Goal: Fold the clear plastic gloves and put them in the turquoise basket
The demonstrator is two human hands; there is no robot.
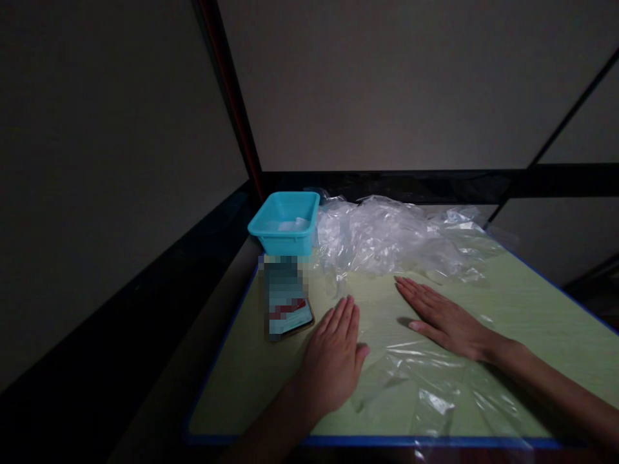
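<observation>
A clear plastic bag [435, 383] lies spread over the table's near part, its lower end hanging past the front edge. My left hand [333, 357] rests flat at the left side of this sheet, fingers stretched forward and thumb out to the right. On the right, my right hand [440, 316] lies palm down on the plastic, fingers pointing forward and left. Neither hand grips anything. Just beyond both hands is a crumpled heap of clear plastic bags [382, 235].
A turquoise plastic basin [285, 241] with something whitish inside stands at the back left. In front of it lies a phone [290, 316], partly blurred out. The pale green table [232, 393] has a blue edge and meets walls behind.
</observation>
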